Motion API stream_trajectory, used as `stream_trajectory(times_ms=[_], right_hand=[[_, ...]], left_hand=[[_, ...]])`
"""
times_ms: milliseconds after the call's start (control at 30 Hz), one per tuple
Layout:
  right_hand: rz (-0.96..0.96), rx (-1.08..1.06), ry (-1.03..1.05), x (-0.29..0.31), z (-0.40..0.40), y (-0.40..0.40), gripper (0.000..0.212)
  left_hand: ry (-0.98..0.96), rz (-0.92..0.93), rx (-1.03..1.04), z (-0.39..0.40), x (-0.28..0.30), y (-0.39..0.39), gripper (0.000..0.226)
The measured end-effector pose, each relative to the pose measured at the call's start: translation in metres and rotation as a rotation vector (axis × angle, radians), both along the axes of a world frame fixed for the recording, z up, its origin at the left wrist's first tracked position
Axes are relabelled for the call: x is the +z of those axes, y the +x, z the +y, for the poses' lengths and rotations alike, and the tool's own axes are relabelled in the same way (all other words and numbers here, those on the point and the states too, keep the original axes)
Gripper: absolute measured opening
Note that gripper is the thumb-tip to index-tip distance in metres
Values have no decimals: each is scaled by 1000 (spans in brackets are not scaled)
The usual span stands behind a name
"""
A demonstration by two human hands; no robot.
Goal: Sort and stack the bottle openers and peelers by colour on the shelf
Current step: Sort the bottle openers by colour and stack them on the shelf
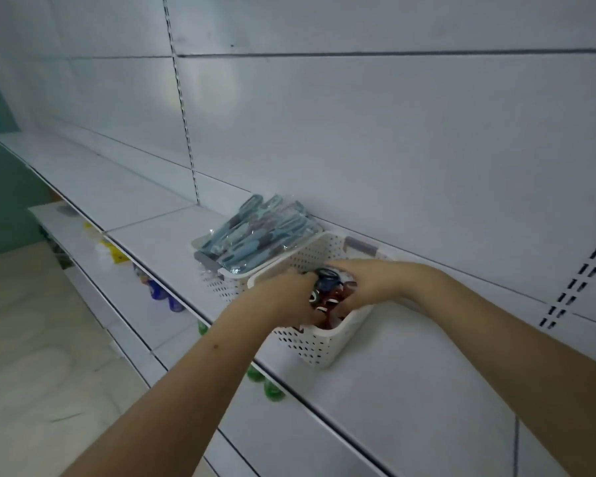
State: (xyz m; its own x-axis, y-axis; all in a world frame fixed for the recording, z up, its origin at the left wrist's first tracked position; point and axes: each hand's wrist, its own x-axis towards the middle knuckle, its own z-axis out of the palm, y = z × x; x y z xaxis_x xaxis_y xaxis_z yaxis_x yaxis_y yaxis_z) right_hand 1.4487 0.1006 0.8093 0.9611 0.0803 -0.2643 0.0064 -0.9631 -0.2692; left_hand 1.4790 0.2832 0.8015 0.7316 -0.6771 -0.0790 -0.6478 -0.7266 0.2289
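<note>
Both hands are down inside the near white perforated basket (319, 342), which stands on the white shelf (410, 373) close to the back panel. The left hand (286, 297) reaches in from the basket's left rim, fingers curled into the pile; the right hand (365, 284) comes over its far side, fingers bent down onto the bottle openers (327, 290), a jumble of dark blue and dark red pieces. Whether either hand has actually closed on 1 is hidden by the fingers and the blur, so I cannot tell.

The peelers (255, 228), pale blue in clear wrappers, lie heaped in a 2nd basket (221, 287) touching the near basket's left side.

The step looks like picking out openers of 1 colour. Best to lift out only matching pieces, steady the basket against sliding, and set them on the bare shelf to its right.
</note>
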Motion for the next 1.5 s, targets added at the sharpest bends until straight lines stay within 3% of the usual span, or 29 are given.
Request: stream_trajectory(times_ms=[100, 200, 267, 367, 567, 700, 800, 900, 1033, 1167, 1233, 1367, 1500], right_hand=[[190, 62, -62, 0, 0, 23, 84], [294, 70, -241, -9, -7, 48, 116], [325, 66, -342, -18, -14, 62, 124], [389, 115, -325, -23, -24, 75, 131], [331, 247, -117, -29, -33, 81, 112], [360, 294, -35, -29, -40, 82, 83], [397, 338, 8, -25, -45, 83, 72], [450, 332, 74, -16, -49, 80, 70], [337, 401, -18, -21, -49, 78, 90], [330, 425, -24, -26, -43, 80, 99], [320, 433, -7, -25, -43, 81, 98], [325, 397, 71, -20, -47, 80, 83], [311, 292, 276, -13, -56, 76, 50]], left_hand=[[299, 159, -61, -14, 8, 16, 82], [514, 185, -59, -26, 9, 27, 101], [542, 189, -43, -33, 2, 30, 107], [498, 233, -16, -39, -1, 30, 107], [422, 263, 105, -37, -13, 35, 92], [424, 253, 149, -40, -18, 41, 116], [426, 285, 158, -41, -21, 42, 120], [348, 381, 234, -41, -19, 42, 110], [181, 467, 337, -43, -20, 47, 60], [199, 580, 251, -46, -26, 44, 98], [186, 573, 223, -46, -26, 43, 99], [63, 614, 199, -42, -21, 47, 72], [-66, 632, 193, -41, -14, 55, 55]])
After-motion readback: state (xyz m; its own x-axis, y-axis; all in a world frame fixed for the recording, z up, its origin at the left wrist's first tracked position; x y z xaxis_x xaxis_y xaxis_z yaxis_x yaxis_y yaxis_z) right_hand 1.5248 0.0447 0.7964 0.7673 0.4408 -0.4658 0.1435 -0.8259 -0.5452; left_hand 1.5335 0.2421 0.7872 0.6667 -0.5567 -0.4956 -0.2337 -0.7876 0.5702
